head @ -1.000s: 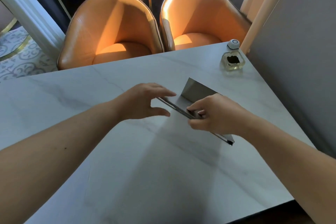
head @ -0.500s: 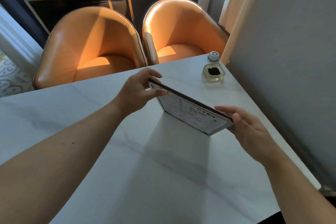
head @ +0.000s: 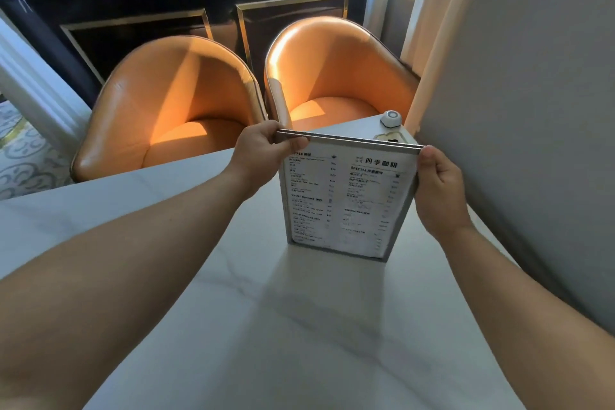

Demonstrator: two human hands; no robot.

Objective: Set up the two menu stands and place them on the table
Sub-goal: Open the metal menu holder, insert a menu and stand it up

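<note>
the left hand and right hand pinch the top corners of the upright silver-framed printed menu stand on the white marble table; released unbalanced, it could topple toward the small white call button behind it.

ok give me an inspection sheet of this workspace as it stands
surface: pale marble table, bare in the near part.
job's things: one menu stand upright, printed face toward the camera, base at the table; a second stand is not seen.
clutter: small round white device at the far corner; a glass item behind the stand's top edge, mostly hidden.
grippers: left hand pinches the top left corner; right hand grips the top right corner and edge.
cables: nothing seen.
surroundings: two orange chairs beyond the table, grey wall on the right.
</note>
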